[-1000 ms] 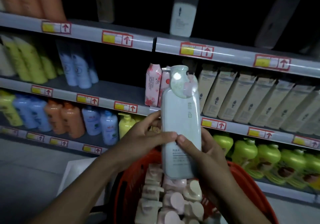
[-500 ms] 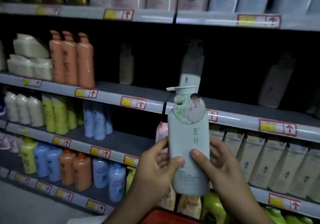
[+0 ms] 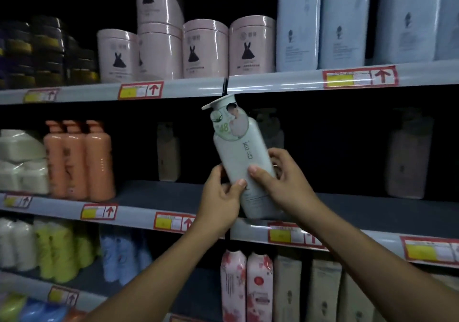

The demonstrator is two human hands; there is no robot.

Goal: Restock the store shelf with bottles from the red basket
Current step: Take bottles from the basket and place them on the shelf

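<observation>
The shelf [image 3: 154,195] is a dark-decked metal rack with pale, glossy front rails carrying red and yellow price tags [image 3: 98,211]. On the top tier stand smooth pink cylinders [image 3: 205,49] printed with a black dress shape, beside tall pale blue packs [image 3: 297,27] with rounded shoulders. On the middle tier, at the left, three orange pump bottles [image 3: 77,159] stand in a row, shiny plastic with narrow necks. Lower right hold soft pink flowered pouches [image 3: 244,287].

Both hands grasp one pale green bottle [image 3: 242,157], a flat-sided matte plastic body with a pump cap and a round card tag at its neck. It tilts left, held in the air before the middle tier's open space, its base just above the front rail. The left hand [image 3: 219,203] wraps its lower left edge with the thumb across the front; the right hand [image 3: 283,181] grips the right side, thumb on the face.
</observation>
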